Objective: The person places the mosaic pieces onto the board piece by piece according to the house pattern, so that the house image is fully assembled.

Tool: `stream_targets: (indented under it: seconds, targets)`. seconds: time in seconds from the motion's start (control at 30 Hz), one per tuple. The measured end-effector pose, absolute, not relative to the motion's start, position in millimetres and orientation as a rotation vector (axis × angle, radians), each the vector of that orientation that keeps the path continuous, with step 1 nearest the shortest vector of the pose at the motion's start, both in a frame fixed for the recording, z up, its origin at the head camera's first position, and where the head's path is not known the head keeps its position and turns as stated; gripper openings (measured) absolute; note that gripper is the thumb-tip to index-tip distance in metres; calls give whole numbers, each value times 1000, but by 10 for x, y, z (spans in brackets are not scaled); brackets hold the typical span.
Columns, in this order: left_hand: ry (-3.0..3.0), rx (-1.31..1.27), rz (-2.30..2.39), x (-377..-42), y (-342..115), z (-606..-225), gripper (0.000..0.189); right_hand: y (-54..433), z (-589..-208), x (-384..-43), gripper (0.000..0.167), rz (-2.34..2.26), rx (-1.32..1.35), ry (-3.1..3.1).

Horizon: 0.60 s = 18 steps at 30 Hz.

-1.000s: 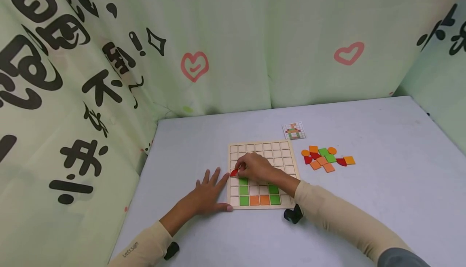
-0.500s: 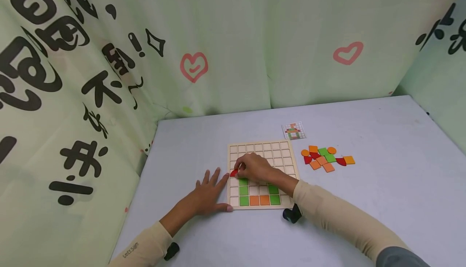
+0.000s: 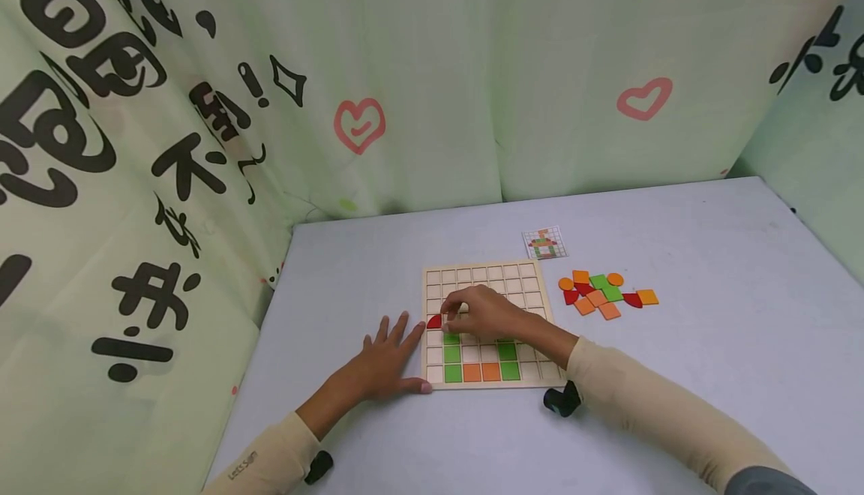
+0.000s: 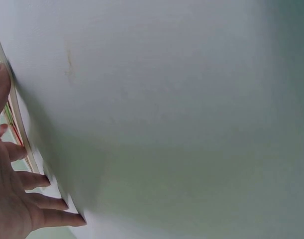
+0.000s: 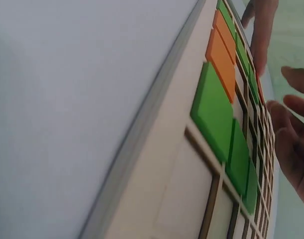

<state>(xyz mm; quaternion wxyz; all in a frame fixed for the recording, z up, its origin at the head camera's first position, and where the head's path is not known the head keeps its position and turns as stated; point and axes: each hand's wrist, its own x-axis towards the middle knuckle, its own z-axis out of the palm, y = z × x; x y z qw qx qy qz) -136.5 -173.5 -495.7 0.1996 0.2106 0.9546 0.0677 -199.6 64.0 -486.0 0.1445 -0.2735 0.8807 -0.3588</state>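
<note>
A wooden grid board (image 3: 472,385) lies on the table. My left hand (image 3: 385,364) rests along its left side with spread fingers, index fingertip and thumb right at the frame. A red quarter-round tile (image 3: 434,322) sits in a cell at the left edge. Just right of it, my right hand (image 3: 482,313) hovers over the board with bent fingers, its thumb and index tips apart. The right wrist view shows that hand's fingers (image 5: 293,139) loosely curved, with no tile between them. Green tiles (image 3: 452,373) stand in two columns, joined along the bottom row by two orange squares (image 3: 471,371).
Right of the board is a loose cluster of orange, red and green tiles (image 3: 611,293), squares, circles and rounded pieces. A small pattern card (image 3: 545,242) lies behind the board. Printed curtains (image 3: 432,67) hang along the back and left sides of the table.
My right hand has let go of the red tile and drawn back slightly to the right, so more of the tile shows. The left hand has stayed put.
</note>
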Motion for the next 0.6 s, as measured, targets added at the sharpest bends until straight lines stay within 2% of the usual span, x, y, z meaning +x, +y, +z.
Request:
stream_targets:
  seconds: [0.6]
  targets:
    - [2677, 593, 205, -1353, -1735, -4964, 104, 1555, -4729, -1830, 27, -1132, -750, 2444]
